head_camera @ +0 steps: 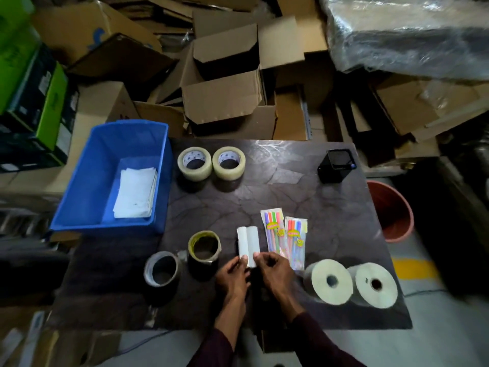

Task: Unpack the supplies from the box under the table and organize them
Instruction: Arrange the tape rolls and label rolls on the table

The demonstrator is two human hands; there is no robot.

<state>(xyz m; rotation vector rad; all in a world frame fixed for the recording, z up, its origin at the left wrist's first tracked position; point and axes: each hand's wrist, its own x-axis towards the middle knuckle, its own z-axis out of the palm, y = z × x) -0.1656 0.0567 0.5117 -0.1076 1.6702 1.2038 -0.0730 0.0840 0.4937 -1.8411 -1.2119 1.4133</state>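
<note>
A dark table (304,186) with a veined, marbled top fills the middle of the frame, and light glares off its far edge. Behind it, across the top, brown cartons (227,102) lie heaped, many open or flattened. Green-and-black boxes (39,96) stack at the upper left, and a plastic-wrapped bundle (410,35) (contents unclear) sits at the upper right. A red bin (394,207) stands just beside the table at the right. The grey floor (436,340) at the lower right carries a yellow stripe (412,268). The room is dim.
</note>
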